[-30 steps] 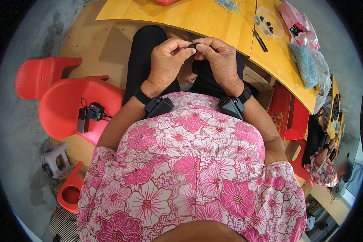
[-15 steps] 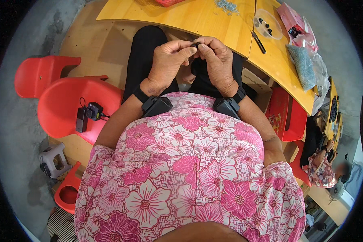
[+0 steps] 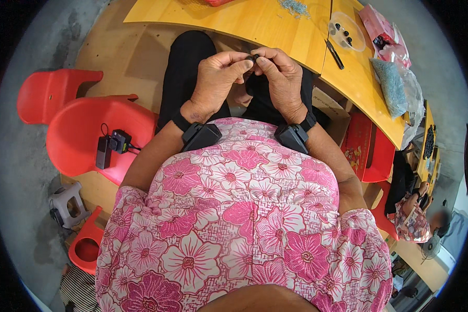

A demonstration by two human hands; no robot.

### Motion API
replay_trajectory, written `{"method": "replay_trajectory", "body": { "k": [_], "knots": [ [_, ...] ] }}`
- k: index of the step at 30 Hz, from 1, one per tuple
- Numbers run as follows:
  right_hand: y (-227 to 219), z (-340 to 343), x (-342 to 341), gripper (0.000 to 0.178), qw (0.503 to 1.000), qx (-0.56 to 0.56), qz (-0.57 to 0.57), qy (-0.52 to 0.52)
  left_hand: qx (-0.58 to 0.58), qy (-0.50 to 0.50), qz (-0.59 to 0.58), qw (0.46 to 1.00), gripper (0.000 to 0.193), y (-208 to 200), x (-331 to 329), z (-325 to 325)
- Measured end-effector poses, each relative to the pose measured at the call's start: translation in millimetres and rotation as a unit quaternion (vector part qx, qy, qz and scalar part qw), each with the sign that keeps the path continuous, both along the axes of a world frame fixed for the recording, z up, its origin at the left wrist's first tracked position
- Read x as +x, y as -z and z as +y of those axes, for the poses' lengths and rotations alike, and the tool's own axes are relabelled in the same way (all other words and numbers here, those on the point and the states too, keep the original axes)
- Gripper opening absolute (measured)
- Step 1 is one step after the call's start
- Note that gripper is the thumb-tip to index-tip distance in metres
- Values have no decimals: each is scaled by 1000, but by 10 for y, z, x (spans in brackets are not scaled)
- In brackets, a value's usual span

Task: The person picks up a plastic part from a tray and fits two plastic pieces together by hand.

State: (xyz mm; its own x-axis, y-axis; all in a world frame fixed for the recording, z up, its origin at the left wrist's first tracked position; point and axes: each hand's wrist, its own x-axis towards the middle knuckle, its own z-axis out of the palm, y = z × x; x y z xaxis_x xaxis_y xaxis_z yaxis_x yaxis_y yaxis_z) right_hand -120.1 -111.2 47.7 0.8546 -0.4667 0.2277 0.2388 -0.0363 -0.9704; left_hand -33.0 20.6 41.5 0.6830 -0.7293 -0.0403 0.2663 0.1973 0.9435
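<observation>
Between my fingertips, above my lap, is a small black piece (image 3: pixel 254 57); its exact shape is mostly hidden. My left hand (image 3: pixel 219 78) pinches it with thumb and forefinger. From the other side my right hand (image 3: pixel 280 78) pinches it as well, with the two hands' fingertips almost touching. Similar black round pieces lie in a shallow clear dish (image 3: pixel 354 42) on the yellow table (image 3: pixel 275 39), to the right beyond my hands. Beside the dish rests a slim black tool (image 3: pixel 334 55) with a pointed tip.
A bag of small clear bluish pieces (image 3: pixel 389 86) lies at the table's right edge, with a loose pile (image 3: pixel 294 7) farther back. Red chairs (image 3: pixel 73 132) stand at left, one holding black devices (image 3: pixel 104 152). Another person (image 3: pixel 413 216) sits far right.
My hands stay together over my lap on the black piece. The fingertips have shifted very slightly apart, and more of the black piece shows between them.
</observation>
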Motion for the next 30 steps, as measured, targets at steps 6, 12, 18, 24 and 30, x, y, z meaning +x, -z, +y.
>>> {"method": "replay_trajectory", "body": {
  "k": [6, 12, 18, 24, 30],
  "knots": [
    [10, 2, -12, 14, 1000, -26, -5, 17, -20, 12, 22, 999, 19, 13, -2, -13],
    [-1, 8, -17, 15, 999, 36, 11, 9, -3, 7, -15, 1000, 19, -14, 1, 2],
    [34, 15, -4, 13, 988, 153, -14, -22, -27, 2, 20, 999, 19, 25, -3, -3],
    [4, 19, -1, 14, 978, 206, 14, -33, -15, -8, -32, 999, 20, 0, 15, 11],
    [-23, 9, -4, 16, 990, 127, 20, -54, -6, -3, -26, 1000, 20, 24, 16, 15]
  ]
}}
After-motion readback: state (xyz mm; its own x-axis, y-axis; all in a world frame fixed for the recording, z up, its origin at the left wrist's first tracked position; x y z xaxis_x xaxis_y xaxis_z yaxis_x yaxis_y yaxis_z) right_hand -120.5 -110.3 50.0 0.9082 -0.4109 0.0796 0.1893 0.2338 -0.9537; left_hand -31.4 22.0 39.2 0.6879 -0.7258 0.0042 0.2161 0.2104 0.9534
